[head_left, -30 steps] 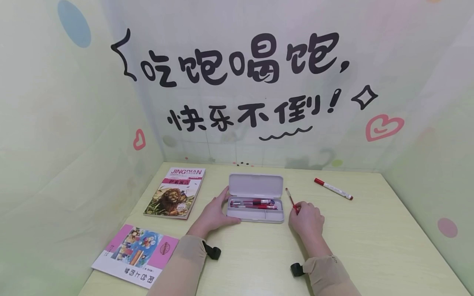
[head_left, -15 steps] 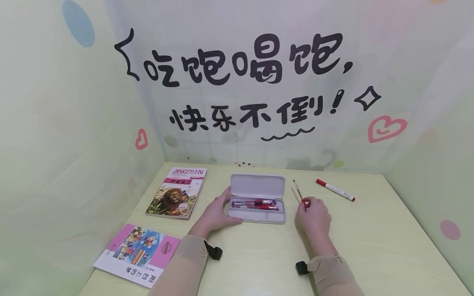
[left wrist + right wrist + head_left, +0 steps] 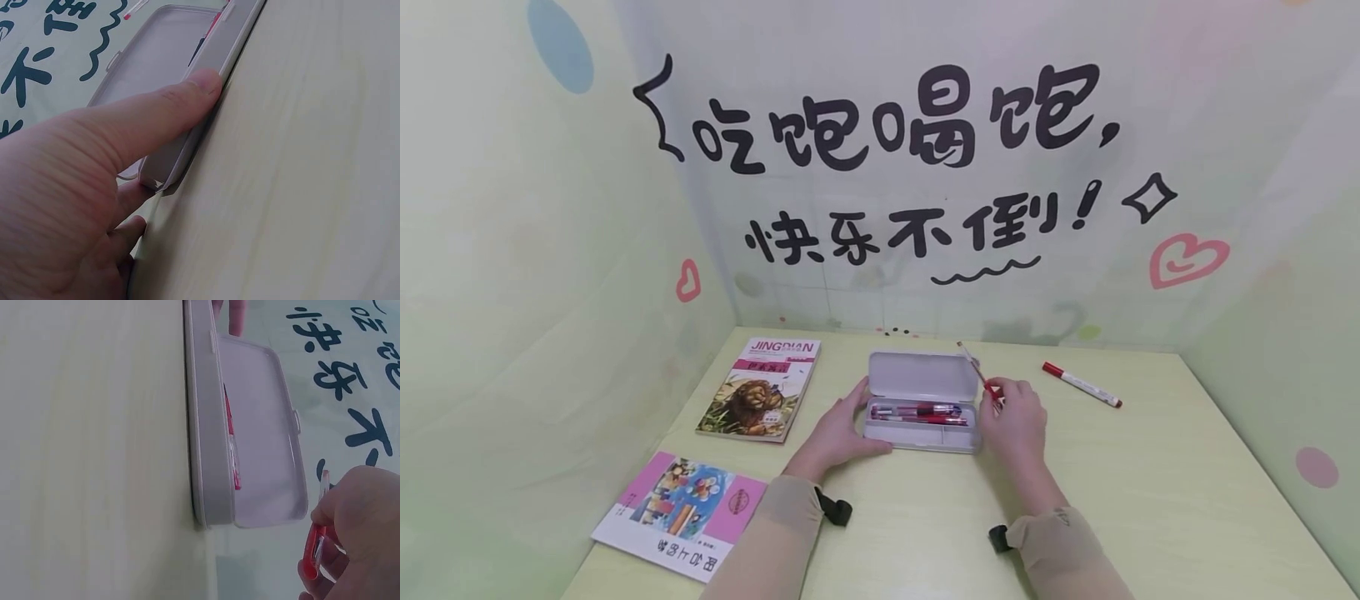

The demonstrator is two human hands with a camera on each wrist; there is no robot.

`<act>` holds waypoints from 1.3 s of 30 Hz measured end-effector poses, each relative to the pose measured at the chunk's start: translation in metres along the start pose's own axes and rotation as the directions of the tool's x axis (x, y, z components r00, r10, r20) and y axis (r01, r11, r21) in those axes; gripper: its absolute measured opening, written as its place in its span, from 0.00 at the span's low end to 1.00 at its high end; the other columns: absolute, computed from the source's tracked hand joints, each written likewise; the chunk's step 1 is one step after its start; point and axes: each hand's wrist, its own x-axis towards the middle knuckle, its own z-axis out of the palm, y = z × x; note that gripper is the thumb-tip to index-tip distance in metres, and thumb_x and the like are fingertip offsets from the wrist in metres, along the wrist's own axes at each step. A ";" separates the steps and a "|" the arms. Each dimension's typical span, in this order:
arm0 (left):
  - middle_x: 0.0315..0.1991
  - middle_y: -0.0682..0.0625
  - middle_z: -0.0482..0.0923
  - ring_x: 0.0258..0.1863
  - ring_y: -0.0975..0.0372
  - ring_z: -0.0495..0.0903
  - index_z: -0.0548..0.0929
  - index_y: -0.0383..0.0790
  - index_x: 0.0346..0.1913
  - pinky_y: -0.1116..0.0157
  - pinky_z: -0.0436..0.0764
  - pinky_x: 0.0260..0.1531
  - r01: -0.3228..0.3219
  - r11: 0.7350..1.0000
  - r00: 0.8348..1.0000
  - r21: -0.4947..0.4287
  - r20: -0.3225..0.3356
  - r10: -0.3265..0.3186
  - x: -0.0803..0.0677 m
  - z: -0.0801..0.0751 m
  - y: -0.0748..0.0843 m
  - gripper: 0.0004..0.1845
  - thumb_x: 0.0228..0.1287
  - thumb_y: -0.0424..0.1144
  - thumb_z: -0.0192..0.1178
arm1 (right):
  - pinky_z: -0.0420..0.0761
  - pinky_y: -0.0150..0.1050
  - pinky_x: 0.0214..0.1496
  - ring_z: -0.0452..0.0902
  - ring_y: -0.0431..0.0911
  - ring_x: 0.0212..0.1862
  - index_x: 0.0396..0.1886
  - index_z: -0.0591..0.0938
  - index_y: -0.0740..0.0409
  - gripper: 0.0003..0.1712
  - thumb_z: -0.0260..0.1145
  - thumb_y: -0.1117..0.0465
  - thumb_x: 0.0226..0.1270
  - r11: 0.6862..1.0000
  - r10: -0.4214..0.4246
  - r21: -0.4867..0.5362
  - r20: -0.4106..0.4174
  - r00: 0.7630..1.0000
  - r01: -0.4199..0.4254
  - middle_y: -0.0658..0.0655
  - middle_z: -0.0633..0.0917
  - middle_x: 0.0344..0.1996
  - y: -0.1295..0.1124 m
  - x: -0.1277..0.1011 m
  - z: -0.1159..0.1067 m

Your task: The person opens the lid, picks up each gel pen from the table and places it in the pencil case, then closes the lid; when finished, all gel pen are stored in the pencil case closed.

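Observation:
A grey pencil case (image 3: 958, 437) lies on the table with its lid up. Several red and clear pens (image 3: 917, 414) rest inside its back compartment. My left hand (image 3: 837, 433) grips the case by its left end; in the left wrist view the thumb lies over the front wall and the other fingers are round the end. Between the thumb and fingers of my right hand (image 3: 1017, 419) is a red pen (image 3: 976, 372), tilted with its clear end up and away, just beside the right edge of the case. The right wrist view shows the same pen (image 3: 314, 550) pinched near its red end.
A red-and-white marker (image 3: 1081, 384) lies at the back right. To the left are a book with a lion cover (image 3: 762, 392) and a pink-and-white book (image 3: 679, 510) nearer the front. A printed wall (image 3: 850, 308) rises behind the table (image 3: 917, 533).
My right hand first drew slightly right with the red pen, then came back left and up to the case's right side. The left hand has kept its grip on the case.

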 end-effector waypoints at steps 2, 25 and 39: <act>0.85 0.52 0.70 0.88 0.40 0.58 0.49 0.51 0.92 0.37 0.50 0.90 0.003 1.000 1.000 0.002 -0.001 -0.003 0.000 0.000 0.000 0.78 0.42 0.60 0.90 | 0.79 0.64 0.61 0.81 0.63 0.54 0.60 0.86 0.61 0.18 0.65 0.58 0.79 0.999 -0.040 -0.013 0.020 0.999 0.040 0.66 0.85 0.52 -0.004 0.000 0.004; 0.85 0.53 0.69 0.88 0.38 0.57 0.49 0.52 0.92 0.35 0.52 0.89 0.015 1.000 1.000 0.012 0.003 -0.015 0.000 0.001 0.001 0.77 0.43 0.60 0.89 | 0.84 0.61 0.65 0.80 0.60 0.58 0.52 0.91 0.55 0.09 0.71 0.62 0.76 0.921 -0.316 -0.158 0.232 0.920 0.356 0.61 0.86 0.52 -0.031 0.008 0.036; 0.85 0.54 0.70 0.88 0.37 0.57 0.49 0.52 0.92 0.32 0.54 0.88 0.012 1.000 1.000 0.003 0.003 -0.012 0.001 0.001 -0.001 0.77 0.43 0.60 0.89 | 0.82 0.58 0.71 0.80 0.57 0.59 0.49 0.90 0.49 0.07 0.69 0.61 0.78 0.892 -0.311 -0.202 0.376 0.873 0.405 0.56 0.85 0.50 -0.041 0.013 0.051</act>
